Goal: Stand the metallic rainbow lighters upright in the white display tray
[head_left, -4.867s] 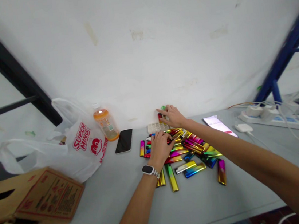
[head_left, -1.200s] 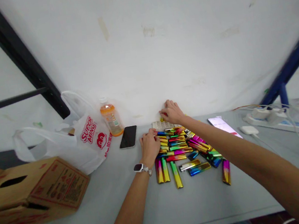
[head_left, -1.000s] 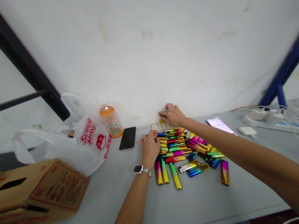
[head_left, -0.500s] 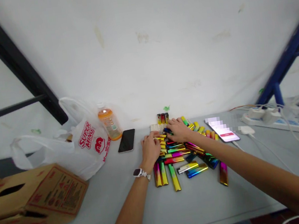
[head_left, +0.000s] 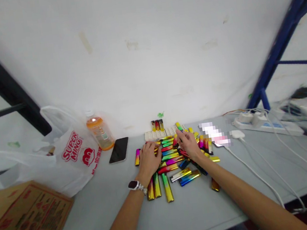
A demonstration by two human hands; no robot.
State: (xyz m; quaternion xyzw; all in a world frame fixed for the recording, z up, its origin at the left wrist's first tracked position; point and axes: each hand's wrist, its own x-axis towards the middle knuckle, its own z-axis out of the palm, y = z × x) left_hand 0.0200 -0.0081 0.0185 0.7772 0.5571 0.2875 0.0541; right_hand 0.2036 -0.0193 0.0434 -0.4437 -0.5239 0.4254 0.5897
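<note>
Shiny lighters (head_left: 170, 157) in rainbow and gold colours lie in a loose pile, several stacked side by side in a row. My left hand (head_left: 149, 157), with a watch at its wrist, curls its fingers over the left ends of that row; a bit of yellow shows between them. Bent fingers of my right hand (head_left: 188, 144) close at the row's right side around a red-orange lighter (head_left: 175, 140), partly hidden. Behind the hands lies a white tray with holes (head_left: 152, 136). Three small lighters (head_left: 157, 125) stand upright on it.
Left of the pile are a black phone (head_left: 119, 150), an orange drink bottle (head_left: 100, 131), a white plastic bag (head_left: 71, 156) and a cardboard box (head_left: 34, 217). To the right lie a lit phone (head_left: 212, 131), a charger (head_left: 238, 134), cables and a power strip (head_left: 268, 124).
My right hand has drawn back from the tray to the row's right side. My left hand has shifted slightly against the row's left ends. The view has turned a little to the right.
</note>
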